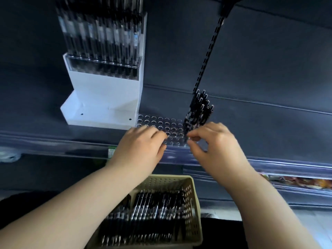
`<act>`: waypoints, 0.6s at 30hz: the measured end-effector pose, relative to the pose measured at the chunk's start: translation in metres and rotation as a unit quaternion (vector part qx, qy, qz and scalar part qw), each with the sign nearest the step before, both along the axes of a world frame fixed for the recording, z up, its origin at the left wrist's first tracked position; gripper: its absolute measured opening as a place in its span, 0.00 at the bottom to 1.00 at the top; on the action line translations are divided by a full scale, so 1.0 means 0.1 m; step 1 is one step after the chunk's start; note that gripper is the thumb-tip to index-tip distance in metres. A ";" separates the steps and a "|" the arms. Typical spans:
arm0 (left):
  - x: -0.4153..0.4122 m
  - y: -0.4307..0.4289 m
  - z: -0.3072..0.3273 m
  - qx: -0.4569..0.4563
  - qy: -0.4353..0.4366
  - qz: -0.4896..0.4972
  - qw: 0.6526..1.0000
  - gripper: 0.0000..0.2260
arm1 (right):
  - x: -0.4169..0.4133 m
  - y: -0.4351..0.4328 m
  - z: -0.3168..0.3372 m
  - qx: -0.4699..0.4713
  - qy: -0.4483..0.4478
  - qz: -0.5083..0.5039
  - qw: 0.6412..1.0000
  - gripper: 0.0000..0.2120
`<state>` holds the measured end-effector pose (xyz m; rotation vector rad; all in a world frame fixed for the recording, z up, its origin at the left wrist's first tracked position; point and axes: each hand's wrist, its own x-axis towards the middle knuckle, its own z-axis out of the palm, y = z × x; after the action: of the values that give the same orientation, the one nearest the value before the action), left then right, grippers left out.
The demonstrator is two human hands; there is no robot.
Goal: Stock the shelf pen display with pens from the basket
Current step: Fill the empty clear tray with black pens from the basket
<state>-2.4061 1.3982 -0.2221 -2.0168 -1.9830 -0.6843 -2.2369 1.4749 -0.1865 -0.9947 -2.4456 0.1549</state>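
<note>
I see one black pen [186,130] held upright in the right hand [217,146]. The thumb and first finger are pinched close on its low end, so these fingers [195,134] are narrow and hold the pen. The pen's low end is at the right part of the clear tray [161,125], which has many little round holes. I cannot tell if the tip sits in a hole.

Just behind the fingers, a bunch of standing pens [201,108] fills the right end of that tray.

The left hand [142,150] is at the front of the tray, left of the right fingers, near them but apart. Its own fingers [158,134] are bent down. I cannot tell if they hold anything.

Below both hands, closer to me, is the tan basket [195,198] with many basket pens [152,212] lying in it.

Up and to the left of the fingers, a white stand [104,99] sits just beside the tray's left end. It holds rows of upright pens, all blurry.

These things sit on a dark shelf [260,83]. A black strip [208,56] with slots runs up from behind the standing pens. A clear rail [53,141] runs along the shelf's front edge.
</note>
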 end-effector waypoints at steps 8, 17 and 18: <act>0.05 -0.82 -0.49 -0.226 0.052 0.078 0.970 0.10 | 0.04 -0.58 -0.65 -0.223 -0.178 -0.031 0.958 0.10; 0.11 -1.01 -1.11 -0.469 0.065 0.122 0.873 0.16 | -0.19 -1.05 -1.61 -0.394 -0.294 -0.118 0.863 0.11; 0.13 -1.00 -1.17 -0.480 0.057 0.119 0.867 0.17 | -0.22 -1.08 -1.70 -0.404 -0.298 -0.126 0.855 0.11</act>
<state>-2.3933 1.2984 -0.3391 -2.0602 -2.7234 0.6168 -2.2592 1.3669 -0.3563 -1.9534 -2.7830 0.9793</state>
